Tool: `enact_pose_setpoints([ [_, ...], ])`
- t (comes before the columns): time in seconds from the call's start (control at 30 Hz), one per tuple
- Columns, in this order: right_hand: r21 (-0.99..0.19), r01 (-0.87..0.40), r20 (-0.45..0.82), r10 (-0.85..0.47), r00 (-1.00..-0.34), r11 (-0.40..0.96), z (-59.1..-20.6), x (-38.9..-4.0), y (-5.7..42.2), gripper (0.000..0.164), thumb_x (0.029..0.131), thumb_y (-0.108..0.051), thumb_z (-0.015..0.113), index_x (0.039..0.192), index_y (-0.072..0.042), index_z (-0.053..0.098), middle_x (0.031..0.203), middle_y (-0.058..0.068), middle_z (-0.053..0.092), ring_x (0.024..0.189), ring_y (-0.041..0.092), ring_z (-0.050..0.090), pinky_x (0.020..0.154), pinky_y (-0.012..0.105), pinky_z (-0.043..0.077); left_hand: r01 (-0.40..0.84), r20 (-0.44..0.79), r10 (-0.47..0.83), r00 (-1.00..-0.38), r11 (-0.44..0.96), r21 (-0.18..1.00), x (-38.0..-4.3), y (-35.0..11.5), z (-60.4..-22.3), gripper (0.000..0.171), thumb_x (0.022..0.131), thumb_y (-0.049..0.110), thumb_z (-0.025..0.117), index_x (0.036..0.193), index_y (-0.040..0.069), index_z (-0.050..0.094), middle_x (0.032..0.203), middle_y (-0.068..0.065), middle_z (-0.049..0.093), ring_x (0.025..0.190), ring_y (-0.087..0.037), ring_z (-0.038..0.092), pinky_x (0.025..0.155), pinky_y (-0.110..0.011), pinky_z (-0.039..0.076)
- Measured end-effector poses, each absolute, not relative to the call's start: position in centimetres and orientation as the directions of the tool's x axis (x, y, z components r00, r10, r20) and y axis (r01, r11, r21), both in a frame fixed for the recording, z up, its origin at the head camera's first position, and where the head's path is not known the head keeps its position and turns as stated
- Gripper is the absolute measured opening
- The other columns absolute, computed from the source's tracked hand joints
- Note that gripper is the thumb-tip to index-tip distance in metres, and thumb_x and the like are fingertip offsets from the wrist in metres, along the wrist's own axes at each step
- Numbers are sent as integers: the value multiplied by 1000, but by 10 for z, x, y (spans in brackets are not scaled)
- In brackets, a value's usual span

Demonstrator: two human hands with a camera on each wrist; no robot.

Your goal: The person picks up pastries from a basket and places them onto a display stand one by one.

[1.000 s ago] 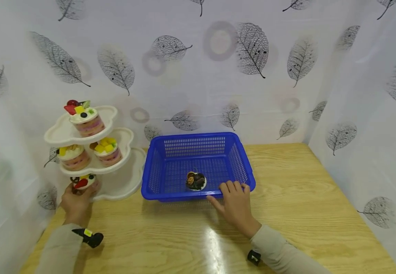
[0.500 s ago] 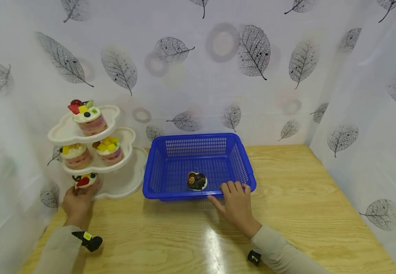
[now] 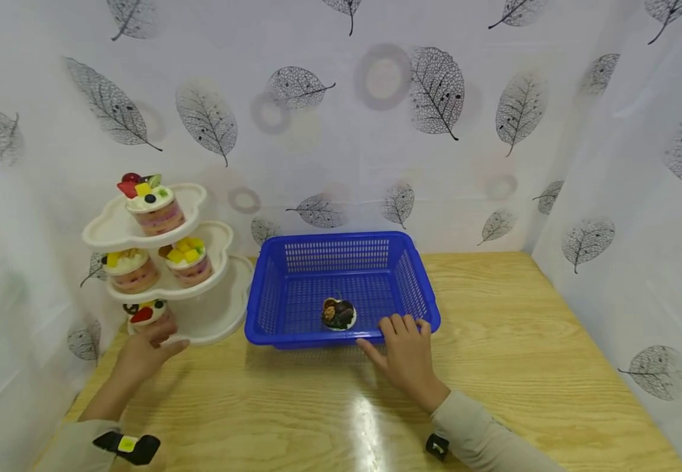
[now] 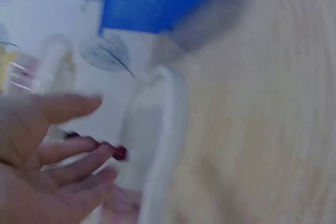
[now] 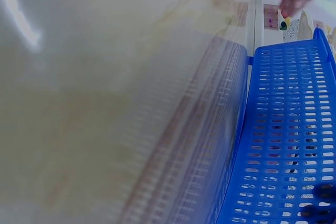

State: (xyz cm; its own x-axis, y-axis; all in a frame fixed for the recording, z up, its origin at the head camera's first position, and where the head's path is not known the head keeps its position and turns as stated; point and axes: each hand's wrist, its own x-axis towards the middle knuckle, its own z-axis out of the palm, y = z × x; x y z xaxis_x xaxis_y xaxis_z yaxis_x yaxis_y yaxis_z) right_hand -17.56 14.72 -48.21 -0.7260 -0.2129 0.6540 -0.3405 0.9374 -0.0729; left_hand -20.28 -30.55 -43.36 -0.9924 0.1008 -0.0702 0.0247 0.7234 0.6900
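At the lower left in the head view, my left hand [image 3: 138, 357] is in front of a three-tier white stand [image 3: 214, 328], its fingers loose and holding nothing. Just beyond those fingers a fruit-topped dessert cup [image 3: 147, 312] sits on the bottom tier, partly hidden by the hand. The blurred left wrist view shows the same hand [image 4: 52, 166] with thumb and fingers apart. My right hand [image 3: 404, 351] grips the front rim of a blue plastic basket [image 3: 311, 339], fingers hooked over it and thumb along the outside. Inside the basket lies a dark-topped dessert cup [image 3: 338, 314].
Two dessert cups, one with yellow cubes [image 3: 189, 262] and one with pale cream [image 3: 131, 270], stand on the middle tier. Another cup [image 3: 155, 208] with berries is on the top tier. A leaf-print curtain [image 3: 329, 144] rises behind the wooden table [image 3: 488, 328].
My left hand has let go of the bottom-tier dessert cup and drawn back toward the front, its fingers loosening. My right hand stays on the basket rim.
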Motion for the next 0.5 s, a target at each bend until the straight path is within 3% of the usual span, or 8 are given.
enact_pose_setpoints([
  [0.13, -75, -332, 652, -206, -729, 940, -481, -175, 148, 67, 91, -71, 32, 89, -10, 61, 84, 7, 60, 82, 29, 53, 78, 54, 37, 213, -16, 350, -937, 605, 767, -204, -282, -413, 54, 93, 23, 64, 134, -8, 49, 133, -25, 54, 122, -42, 50, 98, -43, 47],
  [0.23, -78, -335, 657, -204, -725, 939, -482, -176, 148, 66, 91, -71, 33, 89, -10, 61, 84, 6, 60, 82, 29, 53, 79, 54, 37, 263, -6, 461, -887, 516, 815, -208, -256, -403, 55, 92, 24, 66, 137, -3, 48, 135, -19, 54, 126, -36, 48, 101, -34, 45],
  [0.5, -72, -346, 671, -211, -711, 936, -484, -177, 148, 65, 90, -71, 36, 87, -10, 59, 81, 6, 58, 79, 29, 52, 78, 53, 37, 381, 90, 583, -807, 399, 834, -237, -183, -403, 62, 87, 20, 72, 139, -1, 46, 139, -21, 50, 131, -37, 43, 107, -49, 36],
])
